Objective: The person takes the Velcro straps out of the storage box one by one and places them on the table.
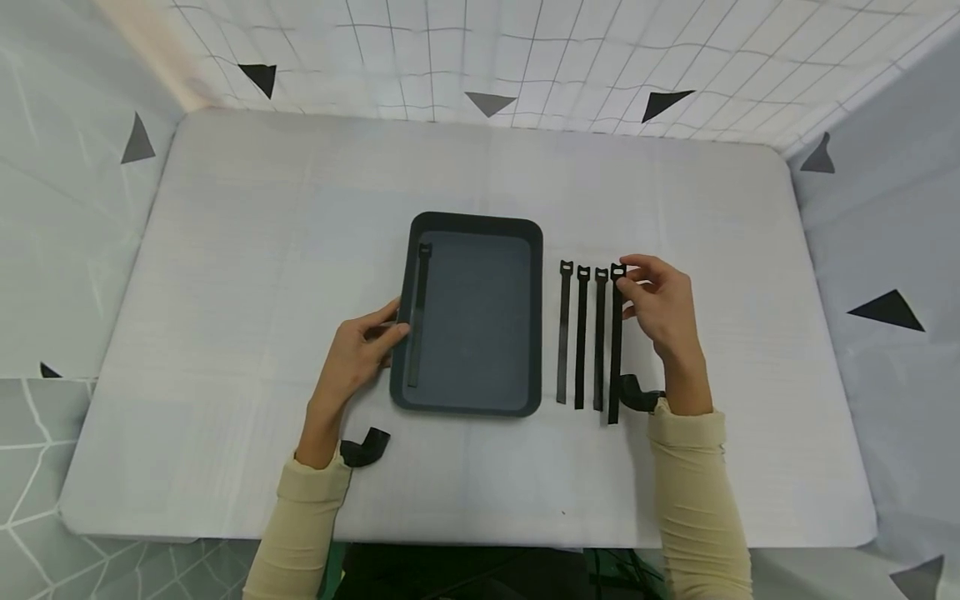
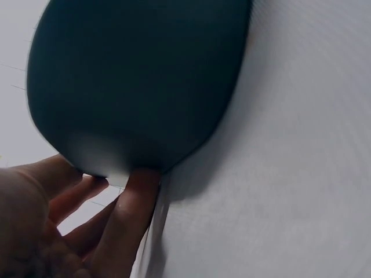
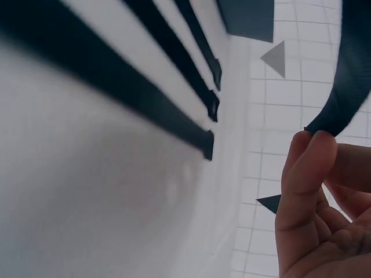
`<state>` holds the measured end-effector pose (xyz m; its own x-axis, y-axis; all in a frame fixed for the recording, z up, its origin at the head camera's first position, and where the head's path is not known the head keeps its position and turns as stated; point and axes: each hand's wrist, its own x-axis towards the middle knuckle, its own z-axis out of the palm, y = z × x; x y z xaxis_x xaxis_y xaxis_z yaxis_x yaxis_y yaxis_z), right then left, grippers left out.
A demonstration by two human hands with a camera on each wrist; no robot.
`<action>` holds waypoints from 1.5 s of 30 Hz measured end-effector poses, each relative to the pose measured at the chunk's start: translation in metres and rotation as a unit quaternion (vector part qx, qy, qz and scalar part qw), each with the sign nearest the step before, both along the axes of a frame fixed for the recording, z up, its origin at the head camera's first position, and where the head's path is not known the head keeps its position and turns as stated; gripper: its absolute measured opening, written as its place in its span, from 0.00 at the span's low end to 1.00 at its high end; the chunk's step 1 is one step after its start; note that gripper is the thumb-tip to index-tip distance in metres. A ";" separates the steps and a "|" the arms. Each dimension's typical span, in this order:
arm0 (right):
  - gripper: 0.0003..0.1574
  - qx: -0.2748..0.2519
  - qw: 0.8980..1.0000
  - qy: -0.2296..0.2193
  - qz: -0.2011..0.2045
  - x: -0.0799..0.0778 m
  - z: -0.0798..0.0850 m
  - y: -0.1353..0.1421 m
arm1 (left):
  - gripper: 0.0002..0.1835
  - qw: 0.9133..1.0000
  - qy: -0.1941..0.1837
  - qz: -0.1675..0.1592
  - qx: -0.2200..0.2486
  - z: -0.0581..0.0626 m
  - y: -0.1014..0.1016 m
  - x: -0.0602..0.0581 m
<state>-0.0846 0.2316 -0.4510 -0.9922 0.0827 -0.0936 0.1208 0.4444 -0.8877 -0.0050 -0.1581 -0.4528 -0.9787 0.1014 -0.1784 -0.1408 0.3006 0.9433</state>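
My left hand grips the left side of a dark grey tray, and in the left wrist view its fingers meet the tray's edge. One black cable tie strap lies lengthwise inside, near the left wall. Right of the tray, my right hand pinches the slotted head of another strap. Seen from the right wrist, that held strap bends up from the fingertips, off the table. Three similar straps lie in a row between it and the tray.
Black curved wrist pieces sit by each forearm, one at the left and one at the right. The white table has rounded corners. Light wall sheets with dark triangles enclose its back and sides.
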 end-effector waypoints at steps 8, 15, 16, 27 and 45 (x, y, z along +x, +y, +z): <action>0.18 -0.012 1.000 -0.005 -0.023 -0.006 -0.008 0.012 | 0.26 1.000 -0.004 0.001 -0.004 0.002 0.001 0.000; 0.19 -0.003 1.000 -0.031 0.004 -0.013 -0.017 0.021 | 0.26 1.000 -0.005 -0.002 -0.005 0.003 0.001 0.000; 0.19 -0.001 0.999 -0.036 0.013 -0.014 -0.018 0.023 | 0.26 1.000 -0.006 -0.001 -0.004 0.002 0.001 0.000; 0.18 0.081 0.993 -0.051 0.075 -0.026 -0.024 0.029 | 0.26 1.000 -0.004 0.002 -0.003 0.000 0.000 0.001; 0.17 0.220 0.973 -0.012 0.070 -0.029 -0.026 0.027 | 0.26 1.000 -0.004 0.005 -0.007 0.000 0.002 0.000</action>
<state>-0.1137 0.2587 -0.4772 -0.9946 -0.0160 -0.1025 0.0496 0.7943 -0.6055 -0.0052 -0.1564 -0.4531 -0.9781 0.0898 -0.1878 -0.1513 0.3124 0.9378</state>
